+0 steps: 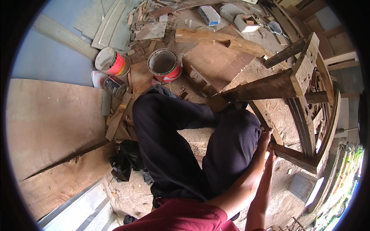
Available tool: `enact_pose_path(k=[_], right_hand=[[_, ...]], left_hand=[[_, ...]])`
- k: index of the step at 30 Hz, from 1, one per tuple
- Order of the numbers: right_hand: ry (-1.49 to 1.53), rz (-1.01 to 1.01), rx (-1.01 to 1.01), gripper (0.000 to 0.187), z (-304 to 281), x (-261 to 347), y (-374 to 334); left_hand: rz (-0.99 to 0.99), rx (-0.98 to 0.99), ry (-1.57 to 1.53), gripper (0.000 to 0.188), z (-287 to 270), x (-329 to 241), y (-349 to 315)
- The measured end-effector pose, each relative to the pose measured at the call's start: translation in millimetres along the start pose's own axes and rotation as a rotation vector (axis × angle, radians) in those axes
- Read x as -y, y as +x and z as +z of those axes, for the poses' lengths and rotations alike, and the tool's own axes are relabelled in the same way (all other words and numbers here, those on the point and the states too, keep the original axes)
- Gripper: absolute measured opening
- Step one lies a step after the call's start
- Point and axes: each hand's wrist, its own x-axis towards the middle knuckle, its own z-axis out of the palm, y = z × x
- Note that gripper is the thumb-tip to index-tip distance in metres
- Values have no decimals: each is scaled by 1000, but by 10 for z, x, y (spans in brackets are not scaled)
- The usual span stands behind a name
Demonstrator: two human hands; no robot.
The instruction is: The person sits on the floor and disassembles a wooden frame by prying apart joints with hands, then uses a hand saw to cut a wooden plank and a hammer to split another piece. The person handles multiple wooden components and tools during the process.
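Left fingers: at the end of the left hand [264, 139], bunched close together against the near lower corner of the weathered brown wooden frame [303, 125]; too small to tell whether they pinch it.
Right fingers: the right hand [271, 154] is just below the left, beside the same corner; its fingers are mostly hidden, so their grip cannot be told.
Wooden frame: tilted on the ground, its slats and legs reaching up and to the right from the fingertips.
Knees: dark trousers [235, 150], bent, the right knee just left of the hands.
Beyond the frame's left end: a flat brown wooden panel [216, 63], with a long rough timber beam [208, 37] behind it.
Cans: an open red round can [169, 77] left of the panel; farther left, a tilted red-and-yellow can [117, 65] and a smaller dark can [111, 84].
Left of the legs: a crumpled black plastic bag [122, 163].
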Motion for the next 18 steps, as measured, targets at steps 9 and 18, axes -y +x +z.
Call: enact_pose_path(k=[9,18], right_hand=[[5,-8,36,78,68,39,-21],[29,16,-25,78,-153,-15,-165]], left_hand=[[60,63,-88,47,-38,57,69],[33,58,-71,52,-93,-22,39]])
